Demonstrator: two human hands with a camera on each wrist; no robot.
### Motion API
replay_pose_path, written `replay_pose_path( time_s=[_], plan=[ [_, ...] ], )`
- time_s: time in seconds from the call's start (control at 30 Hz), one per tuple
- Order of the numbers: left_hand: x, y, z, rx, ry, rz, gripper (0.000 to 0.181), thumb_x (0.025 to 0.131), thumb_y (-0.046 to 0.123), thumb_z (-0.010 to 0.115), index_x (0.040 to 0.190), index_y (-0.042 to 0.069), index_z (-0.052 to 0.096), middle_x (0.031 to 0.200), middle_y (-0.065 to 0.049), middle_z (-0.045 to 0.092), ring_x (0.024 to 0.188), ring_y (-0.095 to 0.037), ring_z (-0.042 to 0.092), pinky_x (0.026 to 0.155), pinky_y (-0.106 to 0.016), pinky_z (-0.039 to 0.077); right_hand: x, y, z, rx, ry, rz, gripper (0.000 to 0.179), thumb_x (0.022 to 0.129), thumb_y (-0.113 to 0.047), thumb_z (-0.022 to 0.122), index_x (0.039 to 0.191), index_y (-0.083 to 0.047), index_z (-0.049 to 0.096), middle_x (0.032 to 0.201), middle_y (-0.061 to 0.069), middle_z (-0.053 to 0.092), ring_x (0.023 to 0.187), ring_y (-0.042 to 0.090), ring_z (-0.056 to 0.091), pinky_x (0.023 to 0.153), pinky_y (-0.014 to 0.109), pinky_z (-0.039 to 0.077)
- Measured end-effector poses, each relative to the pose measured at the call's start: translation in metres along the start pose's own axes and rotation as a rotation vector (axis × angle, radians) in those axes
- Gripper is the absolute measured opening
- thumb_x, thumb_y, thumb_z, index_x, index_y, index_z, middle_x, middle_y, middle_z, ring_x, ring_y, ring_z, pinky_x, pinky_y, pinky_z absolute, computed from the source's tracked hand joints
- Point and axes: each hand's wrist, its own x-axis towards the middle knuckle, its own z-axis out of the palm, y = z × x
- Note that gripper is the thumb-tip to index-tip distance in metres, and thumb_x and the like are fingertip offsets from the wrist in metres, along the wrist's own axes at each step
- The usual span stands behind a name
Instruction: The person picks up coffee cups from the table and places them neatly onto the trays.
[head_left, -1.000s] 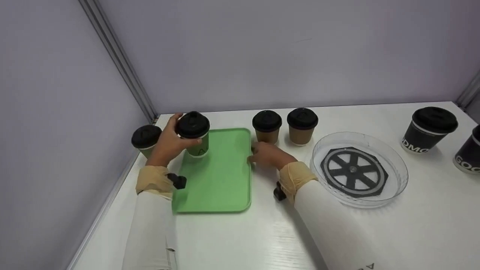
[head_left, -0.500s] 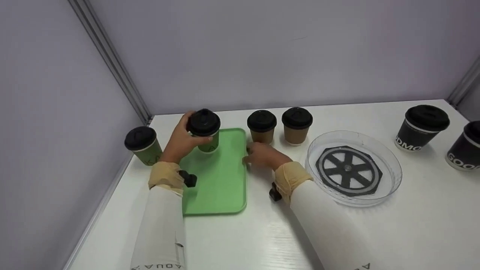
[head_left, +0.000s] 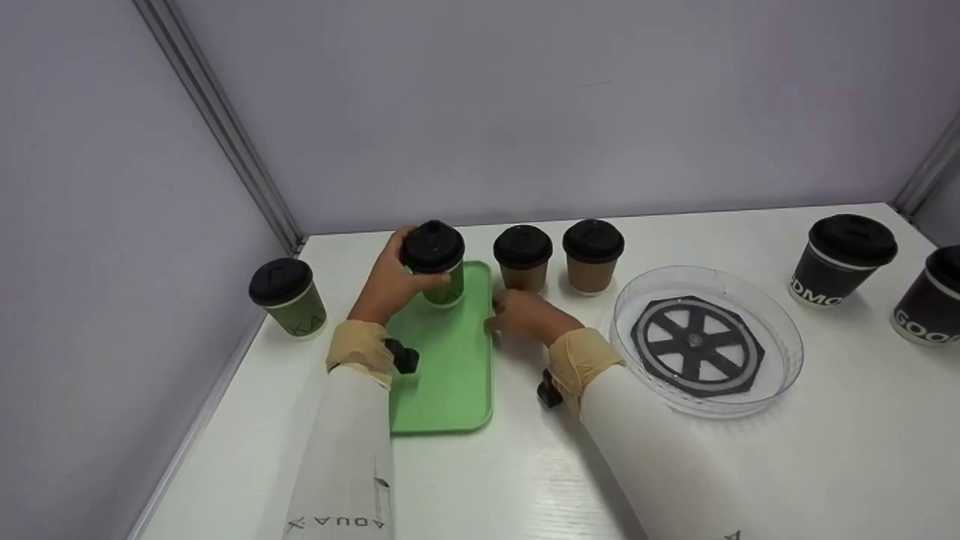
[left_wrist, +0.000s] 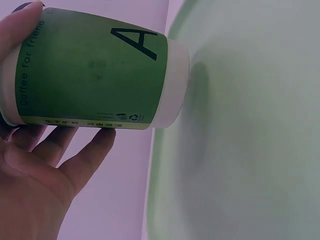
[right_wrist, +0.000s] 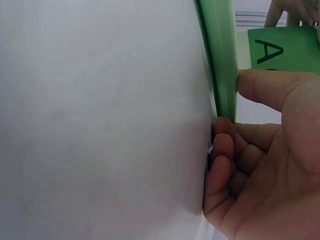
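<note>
A green paper coffee cup (head_left: 435, 251) with a black lid is upright over the far part of the green tray (head_left: 446, 375). My left hand (head_left: 390, 285) grips it from the left, thumb on the near side. In the left wrist view, the cup (left_wrist: 95, 70) shows a large letter A, and its white base appears just above the tray. My right hand (head_left: 529, 315) holds the tray's right edge. In the right wrist view, the thumb presses the rim (right_wrist: 225, 60) while the other fingers curl low at its outer side.
Another green cup (head_left: 289, 296) stands left of the tray. Two brown cups (head_left: 523, 259) stand by the tray's far right corner. Further right are a clear round dish (head_left: 787, 367) with a dark wheel-patterned insert and two black cups (head_left: 840, 259). Walls border the table behind and left.
My left hand has carried the green cup rightward over the tray, revealing more of the other green cup at the left. My right hand keeps its place at the tray's edge.
</note>
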Motion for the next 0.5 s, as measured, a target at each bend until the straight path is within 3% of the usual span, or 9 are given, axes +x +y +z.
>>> replay_pose_path(
  time_s=[0.5],
  plan=[
    [0.008, -0.002, 0.02, 0.006, 0.029, -0.001, 0.1, 0.07, 0.03, 0.09, 0.151, 0.018, 0.032, 0.145, -0.002, 0.043, 0.133, -0.017, 0.037, 0.108, -0.042, 0.03, 0.002, 0.001, 0.002, 0.005, 0.02, -0.009, 0.028, 0.09, -0.023, 0.066, 0.111, -0.005, 0.063, 0.103, 0.006, 0.066, 0.094, 0.02, 0.06, 0.089, 0.04, 0.047]
  ],
)
